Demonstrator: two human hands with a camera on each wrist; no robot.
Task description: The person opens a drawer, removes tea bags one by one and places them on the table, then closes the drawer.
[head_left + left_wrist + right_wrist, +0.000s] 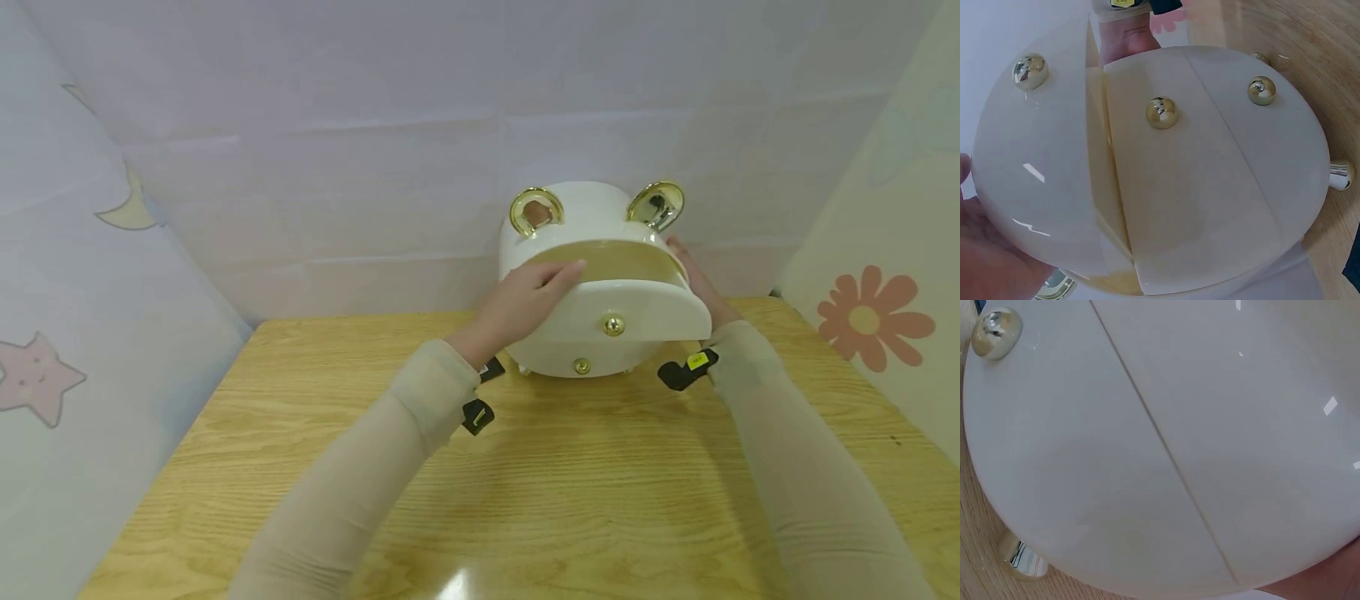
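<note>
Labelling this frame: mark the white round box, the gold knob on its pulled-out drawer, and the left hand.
white round box (592, 212), head view, top of its shell.
gold knob (613, 325), head view, centre of the ball.
left hand (525, 296), head view, back of the hand.

**Camera setup: 1 head view, 2 wrist views**

Head cam: scene is seen from above and behind the arms, looking fwd and down at mid range; the wooden table (570, 492), backdrop and white drawer box (600, 275) are all taken in. Left wrist cam: held very near the box (1166, 169), aimed at its front from the left; gold knobs (1162, 113) and a strip of table are caught. Right wrist cam: closer yet, frame nearly filled by the box face (1166, 444). Shared by all 3: the box front and its knobs.
</note>
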